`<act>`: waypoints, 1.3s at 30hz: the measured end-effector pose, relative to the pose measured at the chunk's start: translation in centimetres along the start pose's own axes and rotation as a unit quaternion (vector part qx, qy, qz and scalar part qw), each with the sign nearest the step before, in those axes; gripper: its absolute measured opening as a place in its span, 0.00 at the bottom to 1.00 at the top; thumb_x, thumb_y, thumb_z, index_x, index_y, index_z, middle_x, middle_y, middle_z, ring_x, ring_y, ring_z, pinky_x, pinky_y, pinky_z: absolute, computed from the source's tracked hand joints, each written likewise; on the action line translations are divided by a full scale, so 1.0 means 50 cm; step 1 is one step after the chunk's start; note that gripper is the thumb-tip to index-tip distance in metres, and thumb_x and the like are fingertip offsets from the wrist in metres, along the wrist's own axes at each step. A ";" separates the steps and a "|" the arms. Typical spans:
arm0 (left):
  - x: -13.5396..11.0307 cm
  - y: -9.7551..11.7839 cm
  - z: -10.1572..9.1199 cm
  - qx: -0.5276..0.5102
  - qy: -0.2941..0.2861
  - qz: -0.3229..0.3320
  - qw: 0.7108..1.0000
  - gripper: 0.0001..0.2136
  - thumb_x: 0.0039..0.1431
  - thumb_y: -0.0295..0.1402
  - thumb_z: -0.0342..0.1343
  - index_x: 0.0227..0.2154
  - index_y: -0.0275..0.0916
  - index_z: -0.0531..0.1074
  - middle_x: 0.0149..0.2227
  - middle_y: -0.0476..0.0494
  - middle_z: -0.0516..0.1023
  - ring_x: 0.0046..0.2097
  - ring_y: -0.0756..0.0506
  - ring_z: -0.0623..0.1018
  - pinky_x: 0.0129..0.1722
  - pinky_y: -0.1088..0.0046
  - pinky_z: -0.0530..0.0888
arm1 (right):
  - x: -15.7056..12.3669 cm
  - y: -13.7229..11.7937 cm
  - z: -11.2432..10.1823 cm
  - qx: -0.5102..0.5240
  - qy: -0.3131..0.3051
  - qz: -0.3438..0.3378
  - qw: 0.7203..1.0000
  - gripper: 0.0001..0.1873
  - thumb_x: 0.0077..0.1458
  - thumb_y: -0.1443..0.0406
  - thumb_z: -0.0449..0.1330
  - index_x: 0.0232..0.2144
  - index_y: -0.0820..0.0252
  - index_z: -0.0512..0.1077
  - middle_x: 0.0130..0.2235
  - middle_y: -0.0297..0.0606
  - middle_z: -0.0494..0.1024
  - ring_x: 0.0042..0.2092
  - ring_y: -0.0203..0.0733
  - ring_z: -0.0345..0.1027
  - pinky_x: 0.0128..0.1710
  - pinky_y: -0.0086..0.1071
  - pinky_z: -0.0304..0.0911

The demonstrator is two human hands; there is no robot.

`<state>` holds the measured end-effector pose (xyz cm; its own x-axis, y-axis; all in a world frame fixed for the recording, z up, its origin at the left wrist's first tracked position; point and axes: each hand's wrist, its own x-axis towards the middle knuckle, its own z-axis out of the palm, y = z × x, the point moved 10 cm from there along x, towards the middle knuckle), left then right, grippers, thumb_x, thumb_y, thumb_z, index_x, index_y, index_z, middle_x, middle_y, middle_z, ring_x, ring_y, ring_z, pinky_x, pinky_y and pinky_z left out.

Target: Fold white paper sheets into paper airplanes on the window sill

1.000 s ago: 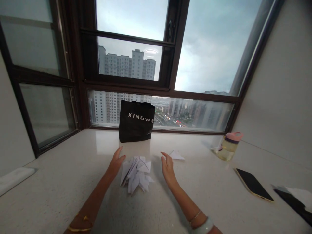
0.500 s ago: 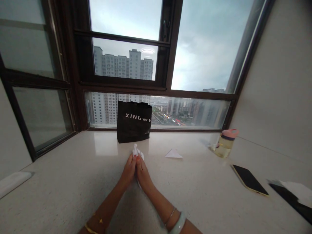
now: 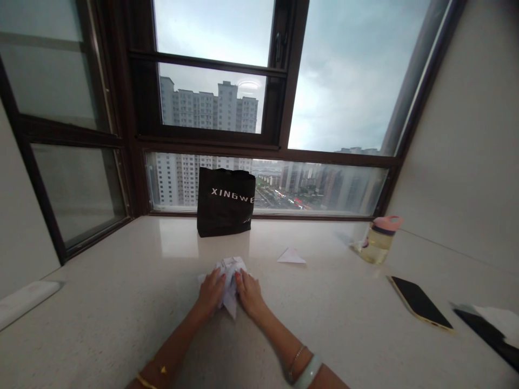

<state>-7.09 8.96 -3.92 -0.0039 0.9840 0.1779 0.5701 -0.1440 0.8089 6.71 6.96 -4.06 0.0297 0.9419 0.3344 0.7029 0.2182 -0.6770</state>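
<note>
A creased piece of white paper (image 3: pixel 231 264) lies on the pale countertop, its folds spread and one pointed flap toward me. My left hand (image 3: pixel 211 292) grips its left side, fingers curled on the paper. On the opposite side, my right hand (image 3: pixel 250 292) holds the paper with its fingertips near the middle. The exact hold under the fingers is partly hidden. To the right rests a small white paper triangle (image 3: pixel 291 256), apart from both hands.
A black bag (image 3: pixel 225 210) stands by the window. Rightward are a pink-lidded bottle (image 3: pixel 377 246), a phone (image 3: pixel 421 302) and a dark flat object (image 3: pixel 486 335) under white paper (image 3: pixel 498 320). A long white object (image 3: pixel 28 300) lies at far left.
My hands were pressed together around the upright paper. They have moved apart and lower, and the paper is now spread wider between them. The view has shifted slightly.
</note>
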 end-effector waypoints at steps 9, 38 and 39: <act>0.012 0.114 -0.056 -0.121 0.057 0.070 0.988 0.21 0.57 0.36 0.37 0.52 0.34 0.58 0.56 0.39 0.62 0.57 0.47 0.62 0.56 0.68 0.58 | 0.036 -0.107 -0.096 0.016 0.103 -0.042 0.994 0.27 0.60 0.58 0.31 0.47 0.63 0.63 0.46 0.41 0.71 0.48 0.36 0.63 0.48 0.28 0.57; 0.037 -0.069 -0.085 -0.018 0.083 0.004 0.996 0.18 0.52 0.34 0.42 0.43 0.32 0.67 0.48 0.36 0.71 0.51 0.43 0.68 0.52 0.67 0.63 | 0.087 0.179 -0.213 -0.429 -0.066 0.012 0.901 0.15 0.54 0.74 0.46 0.33 0.65 0.72 0.36 0.50 0.76 0.40 0.44 0.70 0.38 0.32 0.61; 0.037 -0.070 -0.084 -0.017 0.083 0.004 0.996 0.18 0.51 0.34 0.42 0.43 0.31 0.68 0.48 0.36 0.71 0.51 0.43 0.69 0.51 0.67 0.63 | 0.088 0.168 -0.215 -0.426 -0.059 0.010 0.903 0.16 0.54 0.74 0.45 0.34 0.66 0.72 0.36 0.50 0.76 0.40 0.44 0.70 0.38 0.33 0.62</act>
<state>-12.55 10.86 -4.04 -0.1374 0.9524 0.2720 0.5417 -0.1576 0.8257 20.39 10.20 -1.23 0.0073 0.9750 0.2222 0.9961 -0.0267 0.0842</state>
